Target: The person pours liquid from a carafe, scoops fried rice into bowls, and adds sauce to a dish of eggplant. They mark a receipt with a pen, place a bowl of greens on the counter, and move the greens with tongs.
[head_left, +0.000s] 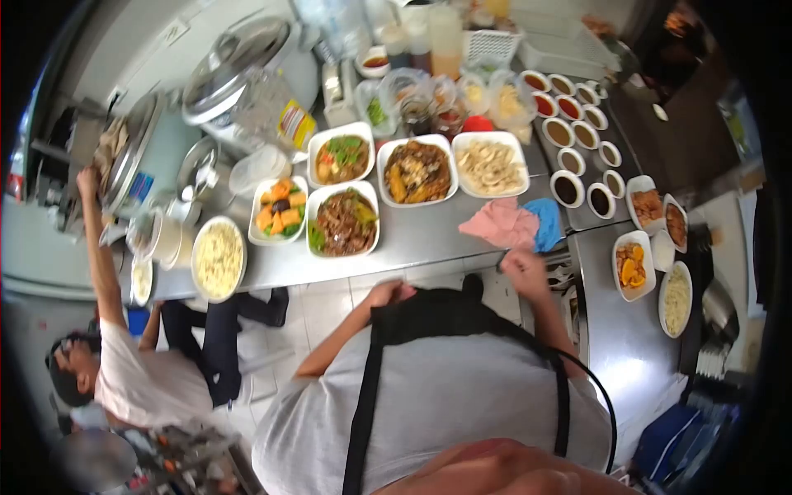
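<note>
My right hand is curled closed at the counter's front edge, just below a pink cloth and a blue cloth; nothing shows in its fingers. My left hand is down by the top of my black apron, its fingers partly hidden. In front of me on the steel counter stand white bowls: sliced meat with green peppers, a dark braised dish, pale sliced pieces, a stew with greens, and orange chunks with greens.
Small sauce cups line the right side. Beyond them are bowls of fried pieces and rice. To the left, another rice bowl stands near a large cooker. A co-worker reaches toward a second cooker.
</note>
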`<state>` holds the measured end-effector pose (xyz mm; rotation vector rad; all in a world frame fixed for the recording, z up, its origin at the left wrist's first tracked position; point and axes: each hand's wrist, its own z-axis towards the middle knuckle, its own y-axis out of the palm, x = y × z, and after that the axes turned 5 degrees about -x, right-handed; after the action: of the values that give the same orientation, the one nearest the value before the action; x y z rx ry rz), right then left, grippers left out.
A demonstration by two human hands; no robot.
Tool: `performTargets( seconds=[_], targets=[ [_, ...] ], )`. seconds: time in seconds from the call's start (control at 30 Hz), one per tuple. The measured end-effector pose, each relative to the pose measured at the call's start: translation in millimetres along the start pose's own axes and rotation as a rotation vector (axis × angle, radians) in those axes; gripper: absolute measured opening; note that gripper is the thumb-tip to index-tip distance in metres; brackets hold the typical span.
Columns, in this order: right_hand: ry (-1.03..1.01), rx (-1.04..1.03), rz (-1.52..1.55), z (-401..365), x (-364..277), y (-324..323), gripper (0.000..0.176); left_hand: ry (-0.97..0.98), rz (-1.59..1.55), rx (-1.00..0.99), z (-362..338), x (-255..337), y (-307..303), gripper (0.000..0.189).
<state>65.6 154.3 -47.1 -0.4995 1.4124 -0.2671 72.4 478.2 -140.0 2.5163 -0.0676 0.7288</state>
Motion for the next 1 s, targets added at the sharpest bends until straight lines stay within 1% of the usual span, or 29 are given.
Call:
performTargets(
  seconds=[0.03, 0.07, 0.1, 0.13, 0.17, 0.2, 0.23, 0.27, 0.3, 0.33, 0.37, 0.4, 0.43, 0.47, 0.5, 0.53, 0.57, 0.63, 0.73, 0.87, 0.93, 0.97, 1.0],
  targets=[
    [0.172, -0.117, 0.042, -11, 8, 11, 0.015, -0.091, -0.095, 0.064, -9, -9, -7, 0.036],
    [0.217, -0.218, 0.152, -22, 16, 24, 0.022, -0.081, -0.083, 0.102, -16, -17, -20, 0.035],
    [0.301, -0.305, 0.415, -39, 40, 42, 0.032, -0.029, -0.036, 0.118, -33, -16, -33, 0.034],
    [0.378, -0.431, 0.337, -55, 37, 48, 0.039, 0.063, 0.055, 0.173, -51, -4, -48, 0.033],
    [0.707, -0.521, 0.558, -76, 47, 57, 0.042, 0.226, 0.217, 0.288, -78, 21, -67, 0.033],
    [0.833, -0.587, 0.535, -103, 56, 55, 0.043, 0.448, 0.446, 0.458, -115, 57, -90, 0.032],
    [0.914, -0.631, 0.470, -123, 63, 52, 0.043, 0.710, 0.708, 0.681, -169, 101, -117, 0.032],
    [0.999, -0.655, 0.374, -148, 72, 45, 0.044, 0.957, 1.000, 0.960, -234, 145, -154, 0.032],
    [1.084, -0.665, 0.269, -174, 80, 33, 0.045, 1.144, 1.322, 1.253, -304, 183, -198, 0.032],
    [1.173, -0.650, 0.174, -199, 85, 18, 0.046, 1.299, 1.651, 1.537, -376, 217, -245, 0.032],
    [1.253, -0.625, 0.095, -221, 92, 4, 0.046, 1.364, 1.985, 1.853, -441, 244, -290, 0.033],
    [1.318, -0.590, 0.035, -237, 95, -4, 0.047, 1.312, 2.208, 2.199, -488, 250, -334, 0.033],
    [1.372, -0.564, -0.013, -252, 98, -14, 0.048, 1.247, 2.265, 2.509, -520, 247, -370, 0.034],
    [1.411, -0.541, -0.054, -267, 105, -22, 0.049, 0.958, 2.031, 2.581, -515, 195, -426, 0.033],
    [1.447, -0.523, -0.078, -278, 107, -28, 0.049, 0.658, 1.871, 2.552, -511, 163, -434, 0.033],
    [1.457, -0.508, -0.098, -284, 107, -29, 0.050, 0.442, 1.688, 2.432, -502, 146, -433, 0.033],
    [1.472, -0.510, -0.121, -289, 108, -29, 0.051, 0.285, 1.500, 2.332, -489, 130, -430, 0.034],
    [1.466, -0.546, -0.159, -288, 108, -23, 0.052, 0.147, 1.295, 2.191, -462, 106, -422, 0.034],
    [1.345, -0.686, -0.252, -255, 109, 4, 0.055, 0.154, 1.198, 2.063, -427, 85, -406, 0.034],
    [1.052, -0.917, -0.478, -165, 102, 36, 0.058, 0.223, 1.156, 1.935, -397, 58, -385, 0.035],
    [0.902, -0.972, -0.570, -114, 79, 21, 0.060, 0.226, 1.120, 1.874, -387, 45, -360, 0.035],
    [0.835, -0.968, -0.564, -89, 64, 5, 0.061, 0.223, 1.103, 1.852, -380, 41, -345, 0.035],
    [0.768, -0.943, -0.485, -65, 39, -21, 0.059, 0.228, 1.084, 1.830, -373, 34, -331, 0.036]
  ],
)
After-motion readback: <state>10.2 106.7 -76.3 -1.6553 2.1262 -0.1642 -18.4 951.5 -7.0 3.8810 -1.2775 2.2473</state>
